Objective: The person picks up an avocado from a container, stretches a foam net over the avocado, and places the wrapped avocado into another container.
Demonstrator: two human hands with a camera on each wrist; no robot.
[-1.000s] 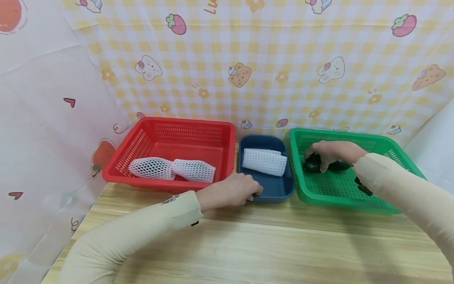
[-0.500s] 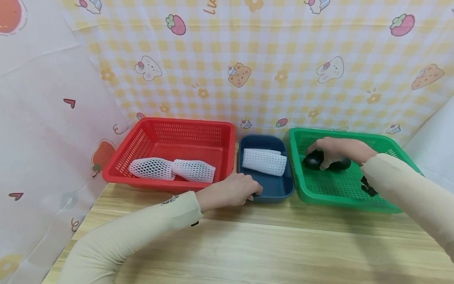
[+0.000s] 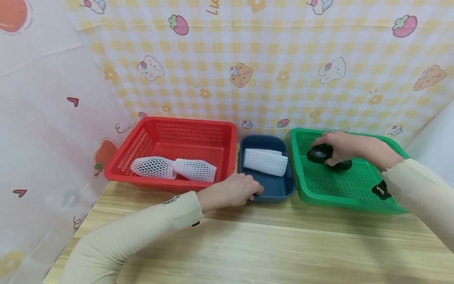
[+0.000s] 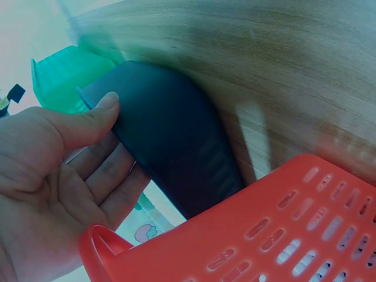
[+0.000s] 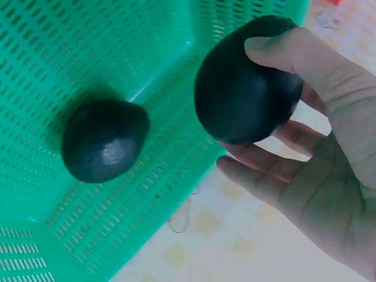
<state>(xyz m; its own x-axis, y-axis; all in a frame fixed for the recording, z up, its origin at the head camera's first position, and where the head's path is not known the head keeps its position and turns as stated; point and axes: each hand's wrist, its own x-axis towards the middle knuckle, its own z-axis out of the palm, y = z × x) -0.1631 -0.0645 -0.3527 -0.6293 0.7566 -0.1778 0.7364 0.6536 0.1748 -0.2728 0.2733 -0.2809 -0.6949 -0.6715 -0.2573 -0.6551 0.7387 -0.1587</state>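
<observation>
Fruit of dark, glossy, egg-shaped form was held in the right hand over a slotted green plastic basket; thumb and fingers curled round it from opposite sides, presumably to keep the smooth skin from slipping. A second dark, rounded fruit lay in that basket. The left hand pinched the near wall of a dark blue, round-cornered plastic bin between thumb and fingers, probably to steady it. Inside the bin, flattened white foam-net sleeves overlapped, likely to save room. To its left, a red slotted plastic basket contained two bulging white foam nets end to end, their contents indistinct. All three containers stood in a row on a pale wood-grain table, apparently for easy reach.
</observation>
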